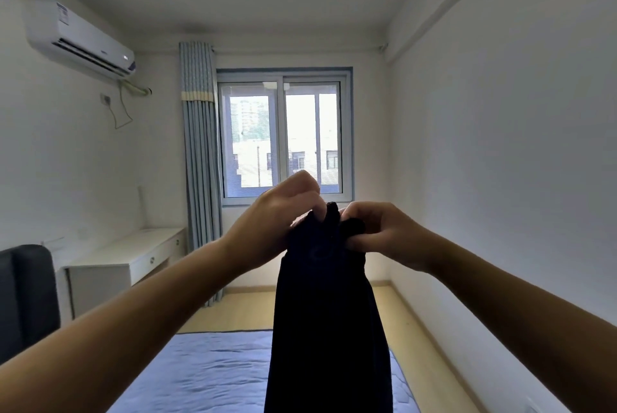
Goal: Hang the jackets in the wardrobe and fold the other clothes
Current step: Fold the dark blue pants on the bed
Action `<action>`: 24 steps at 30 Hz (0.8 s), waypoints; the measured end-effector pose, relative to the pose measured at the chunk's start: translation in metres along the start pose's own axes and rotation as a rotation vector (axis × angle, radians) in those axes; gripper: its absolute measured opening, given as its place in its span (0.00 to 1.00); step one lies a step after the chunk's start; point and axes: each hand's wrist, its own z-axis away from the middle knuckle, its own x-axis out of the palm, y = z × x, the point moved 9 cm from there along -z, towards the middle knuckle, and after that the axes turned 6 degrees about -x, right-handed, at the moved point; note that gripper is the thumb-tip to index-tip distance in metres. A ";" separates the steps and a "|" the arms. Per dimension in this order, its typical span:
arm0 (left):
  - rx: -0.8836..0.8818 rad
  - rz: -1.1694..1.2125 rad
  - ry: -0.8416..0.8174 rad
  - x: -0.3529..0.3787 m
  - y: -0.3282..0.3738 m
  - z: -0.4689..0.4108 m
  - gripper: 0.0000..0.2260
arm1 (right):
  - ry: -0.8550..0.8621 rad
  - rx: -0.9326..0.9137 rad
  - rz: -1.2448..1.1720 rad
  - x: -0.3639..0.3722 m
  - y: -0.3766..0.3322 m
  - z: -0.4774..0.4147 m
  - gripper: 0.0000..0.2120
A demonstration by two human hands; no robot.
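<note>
**A:** What are the hands doing?

**B:** Both are held up, close together. The left hand [277, 222] has its fingers curled down over the top edge of a dark garment [329, 329], pinching the cloth. The right hand [380, 232] grips the same edge just beside it, thumb below and fingers wrapped over a bunched fold.

**A:** So where does the garment lie relative to them?

**B:** Its top is gathered between the two hands and touches both. From there it hangs straight down in one long, narrow drop between the forearms and runs out of the bottom of the view. It is very dark, black or navy. I cannot tell what kind of garment it is.

**A:** And below it?

**B:** A bed [213, 376] with a blue quilted cover lies under the hanging cloth. Whether the hem touches it is out of sight. Past the end of the bed is a pale wooden floor [233, 312].

**A:** Further out?

**B:** Behind the hands, the far wall has a window [283, 139], with a blue-grey curtain [200, 162] gathered at its left side. An air conditioner [83, 42] is mounted high on the left wall.
</note>
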 end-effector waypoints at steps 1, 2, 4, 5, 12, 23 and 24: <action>-0.014 0.002 -0.019 0.003 -0.001 0.001 0.05 | 0.010 0.008 0.011 -0.001 0.001 0.002 0.10; -0.042 0.005 -0.028 0.004 -0.004 0.001 0.05 | 0.022 0.013 0.021 -0.001 0.003 0.004 0.10; -0.135 0.025 -0.006 -0.004 -0.012 0.005 0.07 | 0.050 0.023 0.029 -0.003 0.007 0.010 0.09; -0.173 0.053 -0.007 -0.010 -0.014 0.008 0.09 | 0.066 0.028 0.031 -0.004 0.009 0.013 0.08; -0.238 0.168 -0.565 0.014 0.001 0.047 0.09 | 0.166 -0.012 0.057 -0.010 0.011 0.032 0.10; -0.122 0.025 -0.663 0.041 -0.006 0.075 0.07 | -0.096 -0.240 0.424 0.019 0.003 0.048 0.17; -0.110 0.017 -0.657 0.041 -0.006 0.075 0.07 | -0.133 -0.271 0.471 0.021 0.000 0.050 0.16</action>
